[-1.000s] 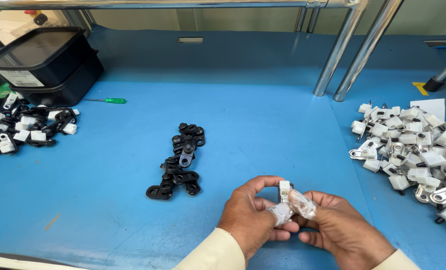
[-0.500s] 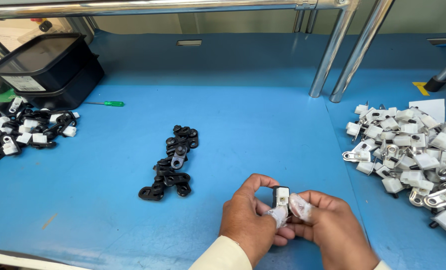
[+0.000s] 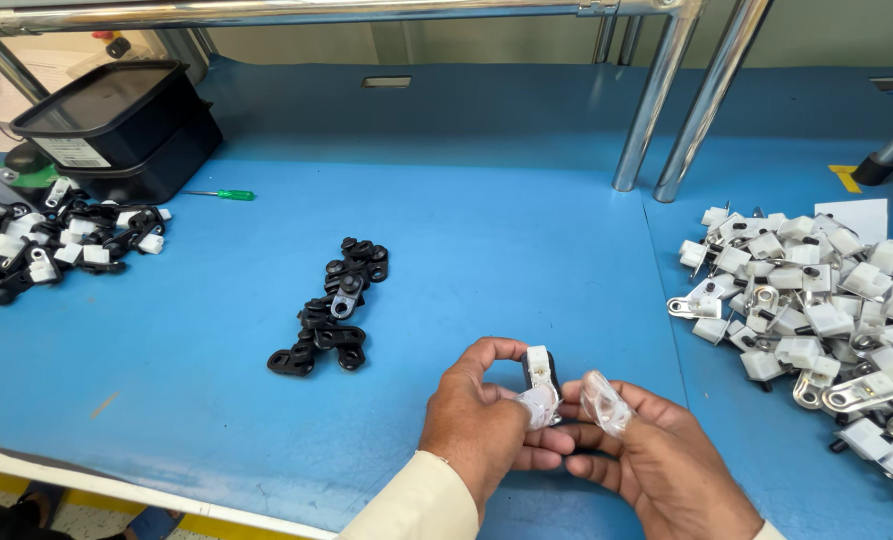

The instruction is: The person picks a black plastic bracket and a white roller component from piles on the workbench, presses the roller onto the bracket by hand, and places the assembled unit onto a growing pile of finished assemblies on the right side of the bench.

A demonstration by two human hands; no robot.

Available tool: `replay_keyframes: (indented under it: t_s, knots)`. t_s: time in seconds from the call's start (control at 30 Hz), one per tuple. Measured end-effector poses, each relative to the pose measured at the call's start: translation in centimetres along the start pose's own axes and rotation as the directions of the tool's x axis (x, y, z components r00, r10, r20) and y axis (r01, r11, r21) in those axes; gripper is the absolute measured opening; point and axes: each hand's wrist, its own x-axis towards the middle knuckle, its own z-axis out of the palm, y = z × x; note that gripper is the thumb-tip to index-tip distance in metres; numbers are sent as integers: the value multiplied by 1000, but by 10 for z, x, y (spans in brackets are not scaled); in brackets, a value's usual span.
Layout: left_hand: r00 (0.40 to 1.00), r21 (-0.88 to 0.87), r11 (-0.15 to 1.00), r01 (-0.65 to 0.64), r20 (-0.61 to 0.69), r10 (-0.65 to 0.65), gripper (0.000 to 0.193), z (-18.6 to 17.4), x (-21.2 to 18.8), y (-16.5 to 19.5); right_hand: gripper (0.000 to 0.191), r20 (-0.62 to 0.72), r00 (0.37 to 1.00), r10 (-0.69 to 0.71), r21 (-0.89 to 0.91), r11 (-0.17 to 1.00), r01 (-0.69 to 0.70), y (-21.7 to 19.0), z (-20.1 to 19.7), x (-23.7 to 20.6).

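Head view: left hand pinches a small white-and-black part, long axis upright, at the near table edge. Right hand, touching it, grips what looks like a clear wrapper just right of the part.

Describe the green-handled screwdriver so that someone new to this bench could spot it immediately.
Start at the stacked black bins in the far left corner of the blue bench. Just right of their base lies the screwdriver, flat and alone. It is the only green, slender tool; everything nearby is black or white clips.
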Motion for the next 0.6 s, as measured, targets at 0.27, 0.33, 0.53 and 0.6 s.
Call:
replay_keyframes:
  t_s: [0.27, 0.33, 0.53, 0.6]
  knots:
    - [999, 51, 998, 25, 33, -27, 41, 7, -7, -4, 34, -27, 991, 129, -31, 991, -130, -8, 2, -4]
    - [1000, 51, 999, 19, 14, -20, 40, 7, -8, -4, 34, -8, 992, 127, -43, 991, -127, -8, 1, -5]
    - [999, 39, 999, 26, 35, -27, 33, 10, -5, 0, 55, -4, 990, 143, 53, 988, -143, -4, -6, -4]
    - [999, 52, 998, 24, 47, -26, 36, 10, -3, 0, 45, 29, 995, 98, 59, 993, -99, 3, -7, -4]
